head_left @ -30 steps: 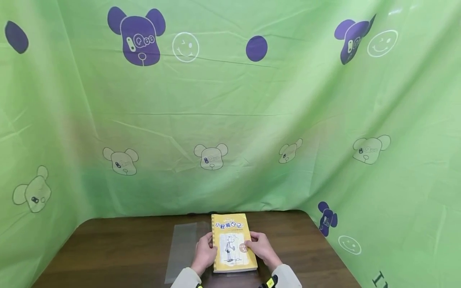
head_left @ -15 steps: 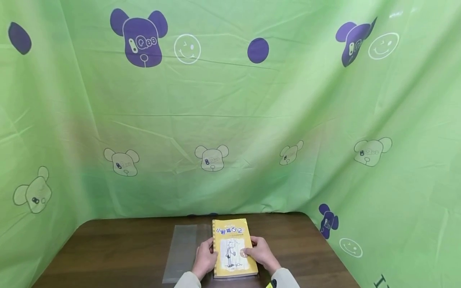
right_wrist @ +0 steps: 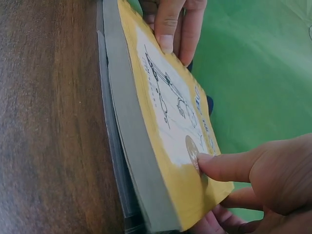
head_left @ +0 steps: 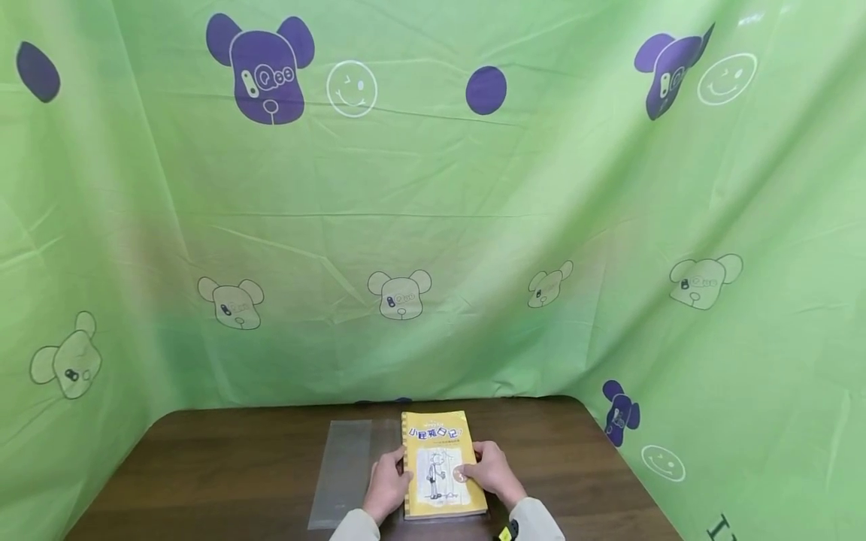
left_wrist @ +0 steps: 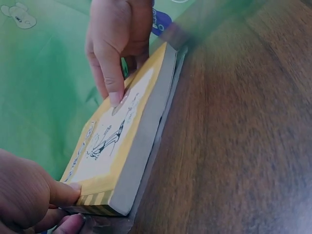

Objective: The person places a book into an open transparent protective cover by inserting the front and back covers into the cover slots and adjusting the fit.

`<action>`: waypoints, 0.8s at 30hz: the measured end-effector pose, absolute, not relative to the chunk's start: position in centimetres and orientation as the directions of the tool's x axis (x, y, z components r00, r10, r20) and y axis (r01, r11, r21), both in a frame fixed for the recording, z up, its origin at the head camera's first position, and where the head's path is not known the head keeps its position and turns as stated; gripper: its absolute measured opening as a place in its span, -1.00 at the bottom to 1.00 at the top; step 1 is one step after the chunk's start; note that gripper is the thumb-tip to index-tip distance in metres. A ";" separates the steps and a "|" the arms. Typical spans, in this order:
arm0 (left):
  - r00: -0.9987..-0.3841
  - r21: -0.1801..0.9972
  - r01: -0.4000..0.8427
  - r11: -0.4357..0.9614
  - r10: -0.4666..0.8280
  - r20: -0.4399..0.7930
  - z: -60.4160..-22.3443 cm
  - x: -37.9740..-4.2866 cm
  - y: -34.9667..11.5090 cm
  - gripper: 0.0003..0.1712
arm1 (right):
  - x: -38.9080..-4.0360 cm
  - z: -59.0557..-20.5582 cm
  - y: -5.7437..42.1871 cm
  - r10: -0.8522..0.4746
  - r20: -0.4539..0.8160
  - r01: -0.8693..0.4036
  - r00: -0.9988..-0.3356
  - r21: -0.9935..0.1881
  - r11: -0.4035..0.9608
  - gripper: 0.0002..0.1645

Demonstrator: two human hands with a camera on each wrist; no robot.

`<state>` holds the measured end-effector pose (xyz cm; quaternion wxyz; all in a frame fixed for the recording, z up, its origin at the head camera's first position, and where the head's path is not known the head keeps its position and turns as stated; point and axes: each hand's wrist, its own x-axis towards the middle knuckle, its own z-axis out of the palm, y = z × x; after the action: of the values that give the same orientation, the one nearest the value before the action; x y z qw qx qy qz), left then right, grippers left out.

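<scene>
lh [head_left: 388,481], rh [head_left: 495,473] grip 1 bk [head_left: 440,469] over 1 clr sheet [head_left: 342,473]

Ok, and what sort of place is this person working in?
Probably a makeshift booth set up indoors, though the room beyond is hidden. A green printed cloth hangs behind and on both sides of a dark wooden table, and a yellow book is the item in hand.
</scene>
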<state>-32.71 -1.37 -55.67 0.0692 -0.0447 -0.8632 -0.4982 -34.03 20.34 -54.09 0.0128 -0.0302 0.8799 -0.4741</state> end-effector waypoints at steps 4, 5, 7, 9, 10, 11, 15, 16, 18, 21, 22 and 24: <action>-0.982 0.845 0.171 0.506 0.016 0.190 -55.7 -32.6 -1.4 -0.44 | -34.1 -54.2 20.3 -0.063 0.005 -0.040 -0.998 -0.823 0.566 -0.66; -0.981 0.841 0.177 0.512 0.019 0.195 -55.7 -32.6 -1.4 -0.45 | -34.1 -54.2 20.4 -0.069 0.008 -0.046 -0.998 -0.821 0.569 -0.66; -0.980 0.836 0.183 0.517 0.024 0.199 -55.8 -32.7 -1.4 -0.48 | -34.1 -54.2 20.4 -0.074 0.009 -0.050 -0.997 -0.822 0.568 -0.65; -0.978 0.833 0.193 0.519 0.030 0.207 -55.9 -32.8 -1.4 -0.51 | -34.2 -54.0 20.5 -0.069 0.010 -0.048 -0.998 -0.820 0.570 -0.65; -0.978 0.835 0.193 0.515 0.031 0.207 -55.9 -32.9 -1.4 -0.51 | -34.2 -54.0 20.5 -0.065 0.008 -0.044 -0.998 -0.820 0.571 -0.65; -0.977 0.837 0.199 0.509 0.033 0.212 -56.0 -33.0 -1.4 -0.51 | -34.2 -53.9 20.5 -0.062 0.008 -0.042 -0.998 -0.818 0.574 -0.67; -0.972 0.851 0.224 0.476 0.049 0.229 -56.2 -33.0 -1.5 -0.50 | -34.3 -53.8 20.5 -0.040 -0.003 -0.022 -0.999 -0.797 0.603 -0.73; -0.971 0.853 0.230 0.468 0.051 0.234 -56.3 -32.9 -1.6 -0.50 | -34.4 -53.9 20.5 -0.041 -0.005 -0.021 -0.999 -0.794 0.607 -0.73; -0.969 0.856 0.239 0.459 0.057 0.240 -56.4 -32.8 -1.8 -0.50 | -34.4 -53.9 20.4 -0.047 -0.006 -0.024 -0.999 -0.794 0.608 -0.74; -0.970 0.859 0.238 0.453 0.063 0.235 -56.6 -32.8 -2.1 -0.50 | -34.4 -54.1 20.4 -0.060 0.004 -0.040 -0.998 -0.794 0.607 -0.74; -0.971 0.861 0.236 0.451 0.067 0.231 -56.6 -32.8 -2.2 -0.50 | -34.4 -54.1 20.4 -0.066 0.007 -0.045 -0.998 -0.793 0.608 -0.74; -0.970 0.861 0.239 0.449 0.076 0.230 -56.7 -32.8 -2.2 -0.49 | -34.4 -54.1 20.4 -0.076 0.016 -0.060 -0.997 -0.787 0.615 -0.74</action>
<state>-32.83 -2.23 -56.65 0.0788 -0.0930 -0.8474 -0.5168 -34.40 20.45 -54.13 0.0093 -0.0377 0.8985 -0.4373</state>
